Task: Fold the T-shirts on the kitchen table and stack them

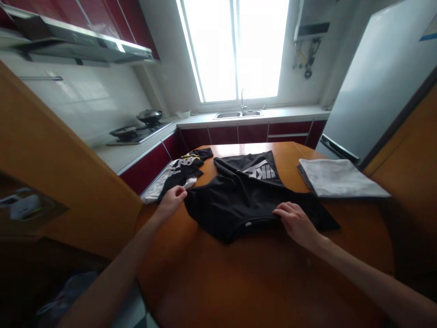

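Note:
A black shirt [235,200] with large white lettering near its far end lies spread across the wooden table [218,278], its cloth rumpled in the middle. At its left edge, my left hand [173,199] pinches a corner of the fabric between closed fingers. My right hand [294,218] is closed on the near edge of the same shirt, right of a small white mark. The fabric under the right fingertips is partly hidden by them.
Black and white printed clothes [180,171] lie at the table's far left. A folded light grey cloth [341,178] rests at the right. Beyond are a counter with a sink [228,115], a stove with pans [141,133] and a refrigerator [378,82].

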### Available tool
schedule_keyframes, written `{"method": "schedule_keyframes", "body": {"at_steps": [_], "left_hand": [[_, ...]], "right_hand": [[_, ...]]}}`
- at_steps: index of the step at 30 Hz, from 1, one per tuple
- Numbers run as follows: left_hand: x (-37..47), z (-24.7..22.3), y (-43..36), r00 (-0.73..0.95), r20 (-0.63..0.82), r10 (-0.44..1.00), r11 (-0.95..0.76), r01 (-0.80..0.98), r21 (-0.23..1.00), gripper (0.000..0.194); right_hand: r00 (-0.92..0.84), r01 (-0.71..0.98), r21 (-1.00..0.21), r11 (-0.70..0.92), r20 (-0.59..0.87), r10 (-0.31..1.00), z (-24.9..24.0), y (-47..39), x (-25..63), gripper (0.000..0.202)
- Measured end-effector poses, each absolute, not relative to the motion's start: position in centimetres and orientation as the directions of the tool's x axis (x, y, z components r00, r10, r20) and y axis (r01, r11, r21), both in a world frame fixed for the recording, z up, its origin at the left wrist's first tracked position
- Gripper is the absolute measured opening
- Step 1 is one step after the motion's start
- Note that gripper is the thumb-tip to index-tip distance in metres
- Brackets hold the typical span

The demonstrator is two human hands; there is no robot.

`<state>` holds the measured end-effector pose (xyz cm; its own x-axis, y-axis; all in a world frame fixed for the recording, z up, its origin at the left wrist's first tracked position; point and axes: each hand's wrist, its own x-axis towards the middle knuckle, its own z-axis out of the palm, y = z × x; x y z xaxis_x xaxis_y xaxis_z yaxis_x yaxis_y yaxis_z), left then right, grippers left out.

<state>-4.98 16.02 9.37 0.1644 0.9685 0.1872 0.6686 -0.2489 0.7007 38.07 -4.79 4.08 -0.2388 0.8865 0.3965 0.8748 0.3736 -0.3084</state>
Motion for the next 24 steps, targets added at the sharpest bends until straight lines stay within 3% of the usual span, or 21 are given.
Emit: {"method": "schedule_keyframes", "body": {"at_steps": [3, 7, 9, 12, 16, 20, 24], "left_hand": [[-7.9, 10.6, 15.2, 0.102, 0.201, 0.974, -0.205, 0.769, 0.606, 0.024], [-10.5, 8.4, 12.4, 0.103, -0.062, 0.993, -0.074, 0.927, 0.367, 0.014], [-10.6, 7.3, 10.3, 0.123, 0.003, 0.992, -0.118, 0.941, 0.318, 0.014], [-9.5, 7.0, 6.0, 0.312, 0.251, 0.916, -0.386, 0.858, 0.339, 0.014], [-6.5, 7.2, -0.2, 0.713, 0.156, 0.683, -0.697, 0.573, 0.431, 0.014], [-2.9, 5.4, -3.3, 0.79, 0.201, 0.579, -0.8, 0.503, 0.328, 0.038], [-0.8, 3.6, -2.0, 0.796, 0.204, 0.57, -0.813, 0.511, 0.277, 0.018]], "right_hand": [[-0.3, 0.839, -0.359, 0.409, 0.323, 0.898, 6.2, -6.0, 39.8, 0.042], [-0.475, 0.733, -0.515, 0.444, 0.078, 0.876, 6.8, -8.3, 41.1, 0.04], [-0.486, 0.726, -0.537, 0.429, 0.04, 0.873, 6.4, -9.3, 41.4, 0.046], [-0.405, 0.777, -0.475, 0.412, 0.124, 0.906, 5.7, -10.5, 41.6, 0.04], [-0.404, 0.788, -0.422, 0.448, 0.194, 0.894, 4.1, -11.9, 41.0, 0.022], [-0.46, 0.776, -0.36, 0.518, 0.24, 0.855, 2.4, -12.4, 40.0, 0.018], [-0.45, 0.766, -0.359, 0.534, 0.293, 0.843, 2.2, -11.8, 39.6, 0.016]]}}
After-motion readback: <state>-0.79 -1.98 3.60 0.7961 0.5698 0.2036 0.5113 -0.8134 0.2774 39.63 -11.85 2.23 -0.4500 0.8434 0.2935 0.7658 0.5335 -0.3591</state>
